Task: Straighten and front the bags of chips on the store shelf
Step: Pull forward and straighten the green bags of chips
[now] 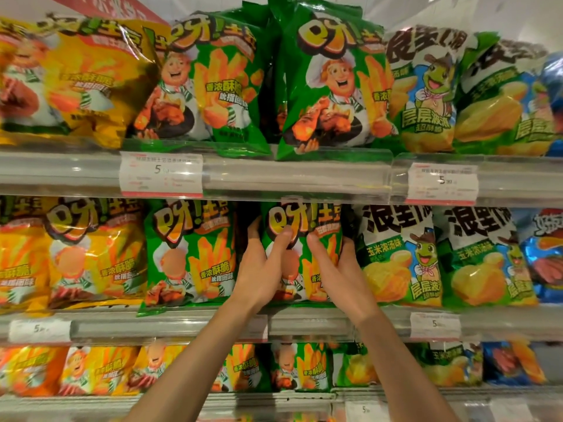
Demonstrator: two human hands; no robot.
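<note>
Clamping both hands, left hand (262,269) and right hand (338,269), on a glossy green plastic chip bag (300,226) squares it upright against the middle shelf's clear front rail (313,325).

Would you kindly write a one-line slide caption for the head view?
Both hands, left hand and right hand, grip a green chip bag on the middle shelf.
</note>
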